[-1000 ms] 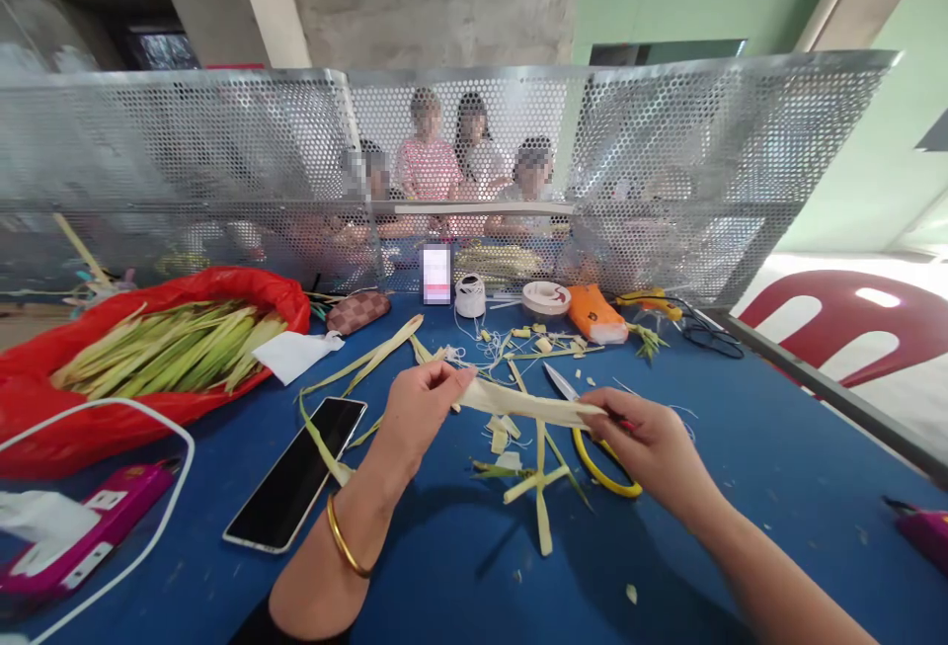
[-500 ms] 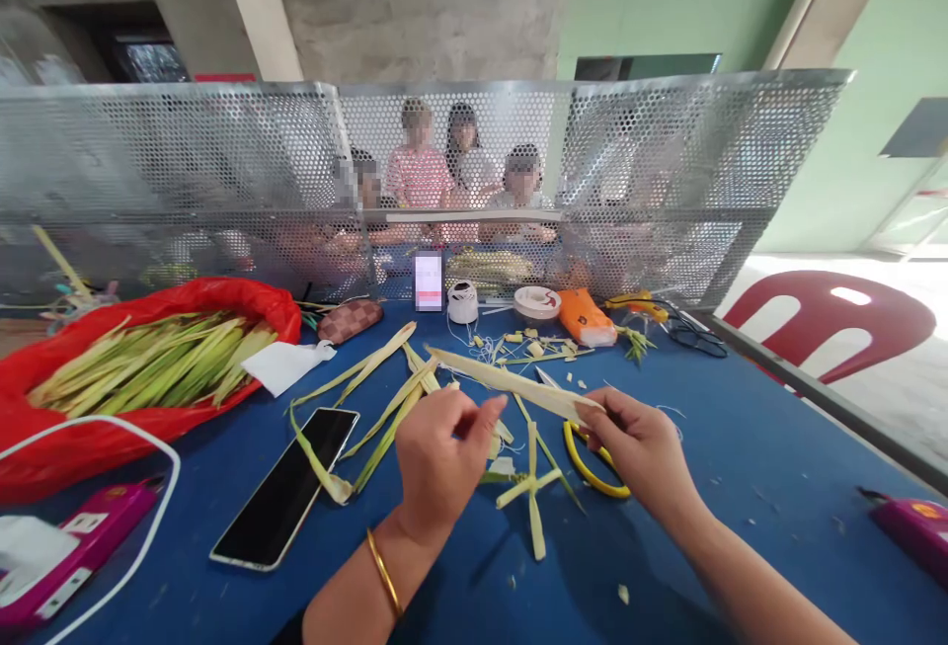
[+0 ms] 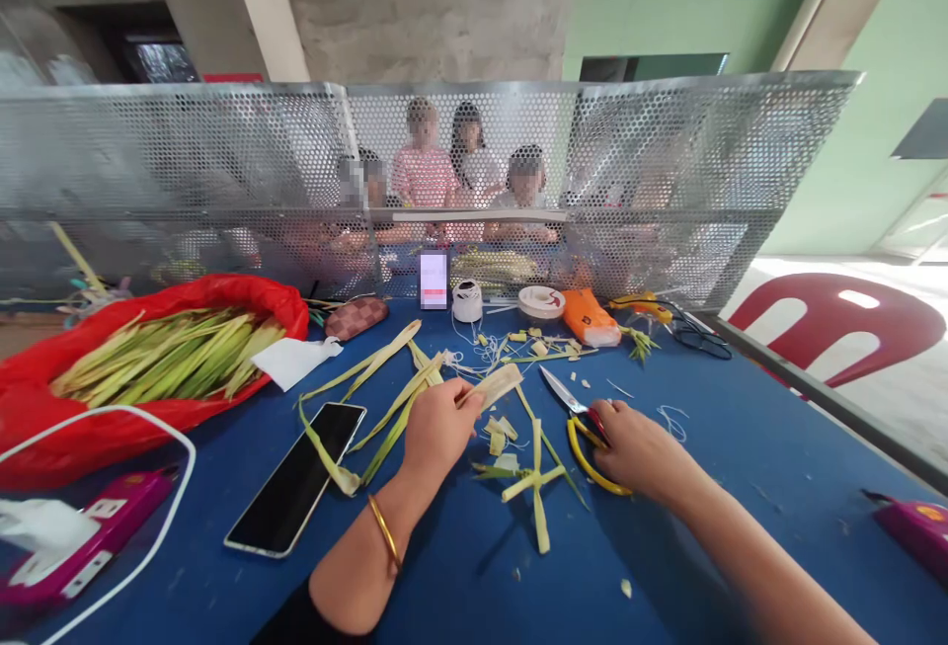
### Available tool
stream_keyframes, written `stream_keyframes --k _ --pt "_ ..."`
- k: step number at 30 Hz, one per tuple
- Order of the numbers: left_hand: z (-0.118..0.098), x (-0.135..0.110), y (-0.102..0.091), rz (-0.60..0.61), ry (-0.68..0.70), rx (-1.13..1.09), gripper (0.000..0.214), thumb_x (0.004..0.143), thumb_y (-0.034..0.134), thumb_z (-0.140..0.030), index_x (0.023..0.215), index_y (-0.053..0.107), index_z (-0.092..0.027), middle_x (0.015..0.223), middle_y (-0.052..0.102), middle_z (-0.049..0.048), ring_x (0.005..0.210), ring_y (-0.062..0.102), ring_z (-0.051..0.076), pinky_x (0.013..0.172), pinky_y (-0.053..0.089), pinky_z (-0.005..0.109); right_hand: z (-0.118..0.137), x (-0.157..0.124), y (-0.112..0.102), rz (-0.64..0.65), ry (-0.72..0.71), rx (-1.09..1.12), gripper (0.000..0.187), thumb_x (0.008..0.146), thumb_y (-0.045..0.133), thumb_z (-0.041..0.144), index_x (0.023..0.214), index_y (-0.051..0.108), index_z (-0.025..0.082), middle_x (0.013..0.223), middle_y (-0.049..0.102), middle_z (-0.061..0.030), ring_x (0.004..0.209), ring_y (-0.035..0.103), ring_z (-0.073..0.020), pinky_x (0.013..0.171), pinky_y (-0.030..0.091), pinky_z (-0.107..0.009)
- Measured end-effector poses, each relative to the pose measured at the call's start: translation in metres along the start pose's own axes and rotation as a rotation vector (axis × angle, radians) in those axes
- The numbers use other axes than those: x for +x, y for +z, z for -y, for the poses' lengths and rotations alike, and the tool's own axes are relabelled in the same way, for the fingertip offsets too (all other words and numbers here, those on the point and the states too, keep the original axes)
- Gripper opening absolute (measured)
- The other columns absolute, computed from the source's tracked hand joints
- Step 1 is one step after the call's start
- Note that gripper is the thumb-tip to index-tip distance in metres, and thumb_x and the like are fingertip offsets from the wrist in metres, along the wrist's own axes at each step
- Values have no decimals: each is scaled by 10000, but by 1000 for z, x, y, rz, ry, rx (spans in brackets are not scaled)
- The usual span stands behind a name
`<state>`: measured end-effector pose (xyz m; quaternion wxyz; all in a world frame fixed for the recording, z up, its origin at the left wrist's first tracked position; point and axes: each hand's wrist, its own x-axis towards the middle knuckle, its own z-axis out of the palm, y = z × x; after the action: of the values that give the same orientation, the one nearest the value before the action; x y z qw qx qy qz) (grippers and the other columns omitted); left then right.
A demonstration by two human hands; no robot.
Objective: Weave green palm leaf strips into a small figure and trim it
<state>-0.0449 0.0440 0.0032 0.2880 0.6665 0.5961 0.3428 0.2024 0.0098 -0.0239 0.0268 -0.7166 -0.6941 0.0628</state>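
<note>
Pinched in my left hand (image 3: 438, 433) is a pale corn husk strip (image 3: 500, 385), its broad end pointing right. My right hand (image 3: 635, 445) reaches down onto scissors (image 3: 589, 467) with yellow handles, its fingers closed about the upper handle by the pivot. The blades lie on the table, pointing up and left. Between my hands, nearer to me, rests a cross-shaped piece of folded husk (image 3: 536, 480). Small husk scraps (image 3: 501, 433) lie just beyond it. Longer husk strips (image 3: 392, 416) are spread left of my left hand.
A red bag (image 3: 285, 304) of husks stands at the left, by a black-screened phone (image 3: 296, 482) and a purple power strip (image 3: 96, 536). String (image 3: 466, 303), a tape roll (image 3: 541, 303) and an orange packet (image 3: 589, 317) line the back, before a perforated metal screen (image 3: 667, 151). People sit behind it.
My right hand has let go of the husk strip and moved down onto the scissors. The strip now stays in my left hand alone.
</note>
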Motion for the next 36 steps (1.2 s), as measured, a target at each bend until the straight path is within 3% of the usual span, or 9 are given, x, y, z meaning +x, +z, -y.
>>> stream_keyframes --k 3,7,11,13,15,22,27,32,36 --pt "4 5 5 91 -148 -241 166 794 560 -279 656 589 -191 634 655 21 511 615 151 450 377 225 -1 6 9 36 35 0 467 675 535 65 1139 582 75 997 649 -206 874 655 -307 663 404 -318" --pt "5 11 9 97 -259 -456 113 734 629 -273 706 606 -166 679 658 25 530 621 142 390 364 196 -12 14 6 11 92 108 494 720 536 112 1212 565 114 998 692 -160 867 665 -274 664 433 -300" --pt "1 19 12 54 -319 -516 122 705 651 -263 690 595 -156 645 647 21 510 605 124 382 350 179 -23 14 -6 -43 70 726 487 723 665 297 1194 618 184 806 692 -38 652 618 -185 565 441 -266" --pt "-3 25 15 39 -342 -536 125 698 651 -262 682 580 -159 620 637 16 507 603 123 387 352 180 -20 11 -10 -10 35 1058 585 673 726 402 1203 615 179 652 602 29 481 491 -116 458 373 -234" --pt "-9 32 19 34 -354 -564 126 682 656 -255 675 570 -163 596 626 10 503 599 124 390 348 183 -14 7 -13 21 19 1216 635 642 751 439 1193 609 158 599 520 63 445 399 -80 432 321 -214" --pt "-17 52 42 39 -333 -604 143 682 645 -284 666 576 -159 611 636 10 438 523 90 367 245 187 -9 4 -12 96 -138 1081 534 620 752 306 1117 582 211 673 482 77 612 444 -114 570 372 -220" --pt "-11 53 54 105 -328 -551 134 678 663 -270 657 594 -157 598 646 14 409 491 77 359 220 180 -11 8 -3 105 -150 949 562 633 751 366 1150 588 219 769 565 42 716 508 -161 654 417 -254" --pt "-14 49 57 251 -325 -520 116 646 693 -234 610 614 -158 535 637 9 383 472 77 348 186 181 -7 10 1 78 -155 917 518 666 726 372 1146 601 224 738 540 51 701 495 -155 648 412 -252" --pt "-16 47 56 294 -331 -526 111 652 690 -225 607 616 -155 534 636 7 380 463 70 348 185 179 -5 10 0 78 -147 925 487 702 701 416 1143 617 226 671 497 59 635 473 -139 583 384 -237"
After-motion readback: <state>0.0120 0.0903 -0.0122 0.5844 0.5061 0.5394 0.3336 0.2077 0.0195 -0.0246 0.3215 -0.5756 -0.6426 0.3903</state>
